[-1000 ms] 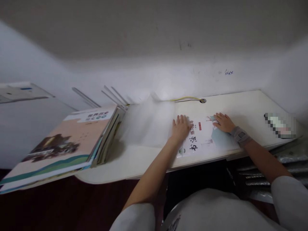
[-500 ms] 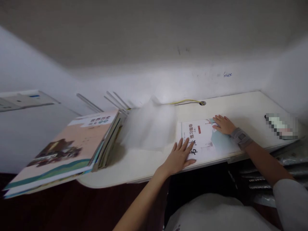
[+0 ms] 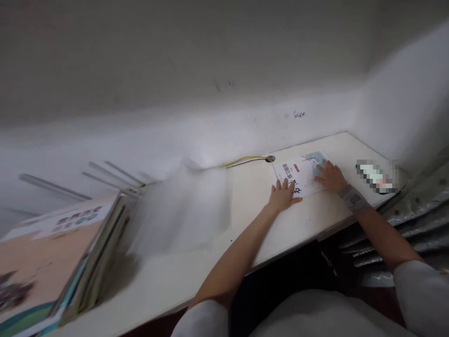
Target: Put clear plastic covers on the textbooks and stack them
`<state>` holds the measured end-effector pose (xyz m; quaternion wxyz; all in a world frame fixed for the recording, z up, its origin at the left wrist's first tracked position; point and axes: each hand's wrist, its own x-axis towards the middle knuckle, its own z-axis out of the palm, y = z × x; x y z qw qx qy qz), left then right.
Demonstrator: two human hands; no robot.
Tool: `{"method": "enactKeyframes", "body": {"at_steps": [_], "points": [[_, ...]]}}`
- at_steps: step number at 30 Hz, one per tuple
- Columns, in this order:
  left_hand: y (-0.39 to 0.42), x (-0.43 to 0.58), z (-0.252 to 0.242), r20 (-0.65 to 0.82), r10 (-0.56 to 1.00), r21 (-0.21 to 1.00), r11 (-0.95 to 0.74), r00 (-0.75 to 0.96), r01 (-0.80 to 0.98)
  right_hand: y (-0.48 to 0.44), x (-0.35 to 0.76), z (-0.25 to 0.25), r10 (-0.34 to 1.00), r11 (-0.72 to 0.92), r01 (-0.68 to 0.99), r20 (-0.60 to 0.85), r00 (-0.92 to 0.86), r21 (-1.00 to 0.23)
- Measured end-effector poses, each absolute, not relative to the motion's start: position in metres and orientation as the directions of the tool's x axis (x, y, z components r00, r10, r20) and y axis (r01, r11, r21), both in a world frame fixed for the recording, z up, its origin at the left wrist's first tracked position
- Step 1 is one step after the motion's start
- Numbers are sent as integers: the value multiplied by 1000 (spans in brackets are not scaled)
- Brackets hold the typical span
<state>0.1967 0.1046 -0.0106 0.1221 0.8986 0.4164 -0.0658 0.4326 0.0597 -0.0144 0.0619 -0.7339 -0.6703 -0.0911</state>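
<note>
A pale bench (image 3: 308,224) runs along a white wall, and well to the left of the calligraphy workbook (image 3: 298,172) lying on it, nearer the viewer, sits a tilted stack of textbooks (image 3: 52,262). The left hand (image 3: 282,196) lies flat and open, fingertips on the workbook's near left corner, while the right hand (image 3: 329,177), above a grey wristband (image 3: 352,197), rests spread on the cover's right half; neither grips anything. Just beyond the workbook a yellow cable (image 3: 238,161) meets a round grommet (image 3: 270,159).
</note>
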Motion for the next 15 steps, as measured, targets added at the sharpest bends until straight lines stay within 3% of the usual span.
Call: {"method": "enactKeyframes", "body": {"at_steps": [6, 15], "points": [[150, 259, -11, -208, 746, 178, -607, 632, 775, 12, 426, -43, 867, -60, 993, 488, 100, -98], [180, 301, -15, -181, 747, 213, -605, 640, 767, 10, 422, -60, 844, 43, 982, 533, 63, -184]]}}
